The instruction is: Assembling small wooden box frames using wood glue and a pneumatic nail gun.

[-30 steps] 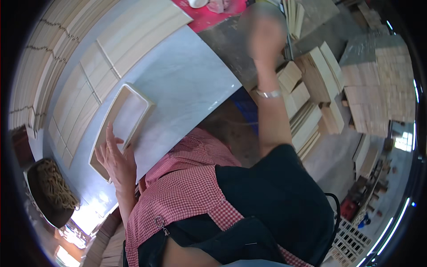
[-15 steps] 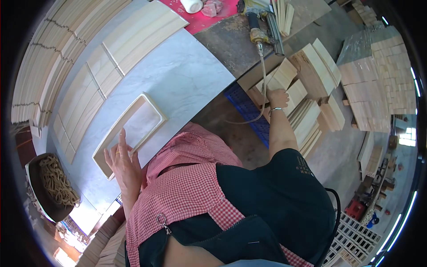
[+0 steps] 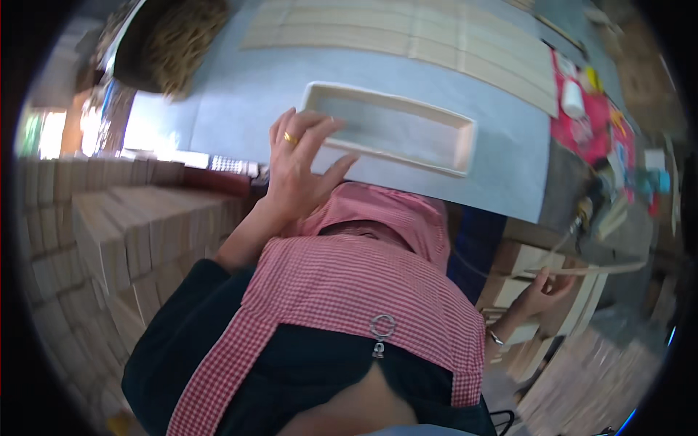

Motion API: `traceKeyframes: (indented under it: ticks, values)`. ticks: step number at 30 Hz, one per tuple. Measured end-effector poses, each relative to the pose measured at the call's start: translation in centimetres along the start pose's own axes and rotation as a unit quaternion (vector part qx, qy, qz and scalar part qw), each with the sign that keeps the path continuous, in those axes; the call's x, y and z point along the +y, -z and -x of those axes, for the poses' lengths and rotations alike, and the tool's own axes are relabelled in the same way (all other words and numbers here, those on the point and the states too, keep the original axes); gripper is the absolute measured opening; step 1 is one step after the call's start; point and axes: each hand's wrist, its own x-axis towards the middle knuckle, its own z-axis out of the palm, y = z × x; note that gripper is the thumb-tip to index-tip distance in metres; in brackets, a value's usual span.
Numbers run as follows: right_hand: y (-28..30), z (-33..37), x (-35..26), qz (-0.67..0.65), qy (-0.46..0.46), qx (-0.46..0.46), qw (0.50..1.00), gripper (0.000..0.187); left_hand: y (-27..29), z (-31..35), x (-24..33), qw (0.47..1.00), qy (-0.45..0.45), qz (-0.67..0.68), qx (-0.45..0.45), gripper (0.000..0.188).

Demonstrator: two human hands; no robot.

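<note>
On the pale table (image 3: 509,163) lies a long rectangular wooden frame (image 3: 392,108) with thin walls. My left hand (image 3: 298,163) is over its near left corner, fingers bent and thumb apart, with nothing seen between them. Whether the fingertips touch the frame I cannot tell. Low on the right, my right hand (image 3: 542,296) pinches a thin wooden board (image 3: 603,269), seen nearly edge-on and slightly blurred. Beneath that hand are more pale wooden boards (image 3: 585,305).
Flat wooden panels (image 3: 436,33) line the table's far side. A dark bin of rubber bands (image 3: 182,43) stands far left. Stacked wood (image 3: 138,232) rises at my left. On the right are a white bottle (image 3: 573,99), a pink cloth (image 3: 582,142) and a nail gun (image 3: 585,207) with a hose.
My view has swung left. My right hand, which was among the stacked boards, now holds a thin board lifted off them. My left hand stays by the frame, its fingers more bent.
</note>
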Motion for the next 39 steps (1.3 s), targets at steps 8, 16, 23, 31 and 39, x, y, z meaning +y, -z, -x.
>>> traceKeyframes:
  ticks: [8, 16, 23, 31, 39]
  values:
    - [-14.2, 1.2, -17.8, 0.048, 0.450, -0.467, 0.760, 0.092, 2.3, 4.8, -6.3, 0.962, 0.260, 0.087, -0.011, 0.056]
    - [-19.3, 1.9, -21.5, 0.071, 0.516, -0.547, 0.655, 0.092, 1.2, 3.2, -5.9, 0.944, 0.290, 0.155, -0.020, 0.037]
    - [-20.5, 1.8, -21.2, 0.083, 0.508, -0.574, 0.637, 0.093, 0.7, 2.6, -6.3, 0.979, 0.197, 0.048, -0.036, 0.027]
    - [-21.0, 1.9, -20.7, 0.141, 0.512, -0.568, 0.629, 0.093, 1.2, 2.1, -6.0, 0.984, 0.152, -0.059, -0.073, 0.026]
    - [-21.8, 1.8, -19.9, 0.173, 0.524, -0.557, 0.621, 0.095, 1.6, 1.6, -5.2, 0.984, 0.101, -0.127, -0.079, 0.022]
